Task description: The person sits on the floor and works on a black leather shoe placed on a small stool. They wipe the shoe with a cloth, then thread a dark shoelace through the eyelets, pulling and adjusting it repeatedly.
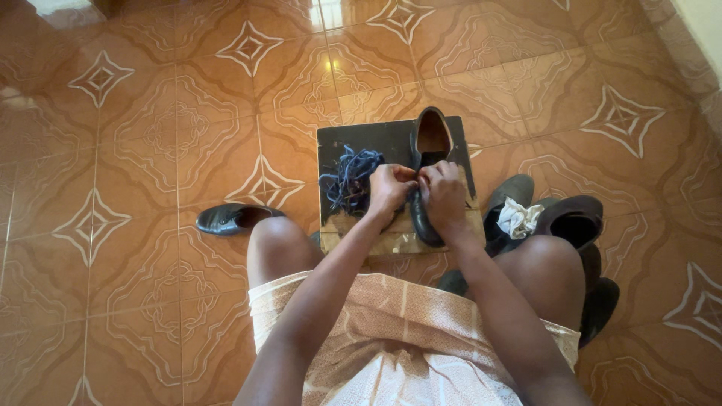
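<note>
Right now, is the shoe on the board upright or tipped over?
Upright: the shoe rests on its sole on the board, opening facing up, both hands at its middle.

Warm daylight is coming in from the top, glaring off the glossy orange patterned floor tiles [331, 64]. Soft shadows are falling toward the viewer; edges are bending slightly, focus staying fairly sharp.

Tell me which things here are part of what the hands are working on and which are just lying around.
In use:
- dark shoe, both hands on it
- left hand
- right hand
- board under the shoe
- tangle of blue laces on the board

Lying about:
- black shoe on the left
- shoes piled on the right
- white cloth
</note>
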